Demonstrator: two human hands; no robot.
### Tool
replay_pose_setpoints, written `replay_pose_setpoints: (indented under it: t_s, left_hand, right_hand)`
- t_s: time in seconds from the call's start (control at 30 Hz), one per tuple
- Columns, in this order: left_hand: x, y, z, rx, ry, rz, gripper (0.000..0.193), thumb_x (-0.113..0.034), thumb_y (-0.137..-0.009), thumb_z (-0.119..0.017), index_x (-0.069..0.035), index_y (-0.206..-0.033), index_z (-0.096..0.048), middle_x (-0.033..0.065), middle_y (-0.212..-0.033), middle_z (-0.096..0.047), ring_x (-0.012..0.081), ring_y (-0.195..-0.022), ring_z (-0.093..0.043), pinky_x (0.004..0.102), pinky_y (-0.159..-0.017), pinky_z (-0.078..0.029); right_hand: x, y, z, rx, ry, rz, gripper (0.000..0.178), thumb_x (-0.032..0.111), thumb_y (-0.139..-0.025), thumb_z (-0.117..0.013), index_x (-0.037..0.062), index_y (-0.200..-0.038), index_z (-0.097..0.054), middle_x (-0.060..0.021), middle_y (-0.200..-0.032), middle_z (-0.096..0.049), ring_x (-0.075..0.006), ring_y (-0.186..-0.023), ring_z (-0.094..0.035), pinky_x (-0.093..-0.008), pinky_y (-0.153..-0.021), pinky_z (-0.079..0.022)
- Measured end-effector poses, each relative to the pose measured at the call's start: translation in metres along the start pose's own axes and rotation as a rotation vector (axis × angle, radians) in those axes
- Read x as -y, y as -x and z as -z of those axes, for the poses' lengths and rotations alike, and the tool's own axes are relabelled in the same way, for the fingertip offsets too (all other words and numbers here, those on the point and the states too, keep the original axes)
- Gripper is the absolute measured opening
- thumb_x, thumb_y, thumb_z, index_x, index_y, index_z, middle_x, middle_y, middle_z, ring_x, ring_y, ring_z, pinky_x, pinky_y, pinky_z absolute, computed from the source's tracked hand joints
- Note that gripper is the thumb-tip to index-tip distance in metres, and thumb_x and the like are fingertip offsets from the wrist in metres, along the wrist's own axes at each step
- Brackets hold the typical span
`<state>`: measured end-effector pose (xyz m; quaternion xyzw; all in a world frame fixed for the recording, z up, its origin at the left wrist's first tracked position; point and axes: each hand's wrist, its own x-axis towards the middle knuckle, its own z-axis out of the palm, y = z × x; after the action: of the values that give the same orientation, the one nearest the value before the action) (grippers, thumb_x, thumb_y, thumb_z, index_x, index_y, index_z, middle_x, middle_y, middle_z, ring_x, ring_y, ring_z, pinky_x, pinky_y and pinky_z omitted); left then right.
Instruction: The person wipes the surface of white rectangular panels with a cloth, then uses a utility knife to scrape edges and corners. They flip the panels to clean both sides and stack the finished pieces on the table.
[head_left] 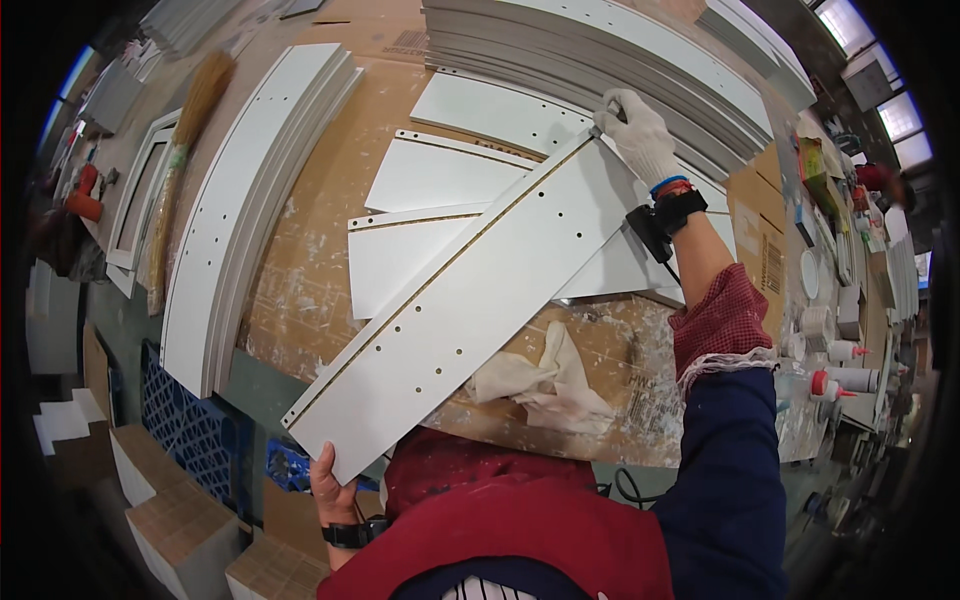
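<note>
A long white drilled panel (470,290) lies slantwise across other panels, a narrow brownish groove running along its upper left edge. My bare left hand (333,485) grips its near left end, the thumb on the top face. At the far right end, my right hand (638,132), in a white glove, is closed with bent fingers by the end of the groove. A small grey thing shows at those fingertips, too small to name. Beneath are more white panels (440,172), fanned out. A crumpled white cloth (550,385) lies just below the long panel.
Cardboard (300,270) stained with white covers the worktable. A stack of white panels (250,200) stands at left, a larger panel stack (600,60) at the back. A straw broom (185,150) lies far left. Red-capped bottles (828,385) stand at right, blue plastic crates (190,420) low at left.
</note>
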<state>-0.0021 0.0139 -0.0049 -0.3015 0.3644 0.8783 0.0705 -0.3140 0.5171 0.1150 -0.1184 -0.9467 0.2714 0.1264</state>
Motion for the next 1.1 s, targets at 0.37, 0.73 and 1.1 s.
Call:
replay_pose_setpoints:
  t_s: [0.37, 0.73, 1.1]
  left_hand:
    - [0.0, -0.001, 0.003, 0.04, 0.042, 0.005, 0.041, -0.011, -0.091, -0.05, 0.002, -0.129, -0.04, 0.0156, -0.122, -0.054, 0.0285, -0.111, -0.055, 0.0428, -0.096, -0.046]
    - [0.006, 0.0, -0.04, 0.097, 0.022, -0.018, 0.048, -0.007, -0.086, -0.056, 0.001, -0.13, -0.038, 0.0131, -0.122, -0.052, 0.0262, -0.111, -0.054, 0.0401, -0.096, -0.045]
    - [0.011, 0.003, -0.062, 0.166, 0.034, -0.024, 0.047, -0.01, -0.088, -0.056, 0.002, -0.129, -0.038, 0.014, -0.121, -0.052, 0.026, -0.11, -0.055, 0.0389, -0.094, -0.046]
  right_hand:
    - [-0.007, -0.016, -0.011, -0.078, 0.293, 0.131, 0.035, 0.034, -0.083, -0.059, 0.0111, -0.109, -0.055, -0.0122, -0.091, -0.064, -0.0323, -0.091, -0.059, -0.0421, -0.078, -0.046]
    - [0.035, 0.028, -0.003, 0.175, -0.562, -0.029, 0.023, 0.017, -0.084, -0.062, 0.0071, -0.104, -0.058, -0.0002, -0.079, -0.061, -0.009, -0.065, -0.054, -0.0225, -0.057, -0.043]
    - [0.087, 0.115, -0.051, 0.266, -0.41, 0.173, 0.027, 0.014, -0.08, -0.067, 0.0062, -0.105, -0.057, -0.0034, -0.074, -0.056, -0.0113, -0.066, -0.055, -0.0251, -0.06, -0.046]
